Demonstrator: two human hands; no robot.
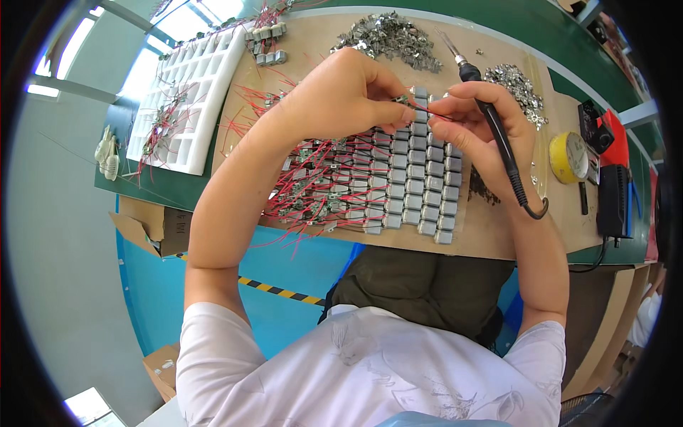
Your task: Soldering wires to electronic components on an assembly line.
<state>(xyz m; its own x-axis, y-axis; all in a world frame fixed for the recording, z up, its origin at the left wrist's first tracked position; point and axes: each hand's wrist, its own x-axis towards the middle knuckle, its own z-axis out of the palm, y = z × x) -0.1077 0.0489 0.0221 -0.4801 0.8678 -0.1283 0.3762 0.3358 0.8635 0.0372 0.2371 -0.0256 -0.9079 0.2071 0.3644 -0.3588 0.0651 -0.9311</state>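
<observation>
My left hand [348,96] is closed in a pinch on a small green circuit board [403,99] with red wires, above the far end of the rows of grey metal motors [415,181]. My right hand [491,124] grips a black-handled soldering iron [499,135], its tip pointing up and away from the board. A red wire [435,114] from the board runs to my right thumb and fingers, which seem to pinch its end. Left of the bare motors, more carry green boards and tangled red wires [313,185].
Behind my hands lie two piles of small metal pieces, one large [391,41] and one smaller [518,89]. A white compartment tray [206,92] with wired boards stands at the left. To the right are yellow tape [568,158] and a black box-shaped device [613,203].
</observation>
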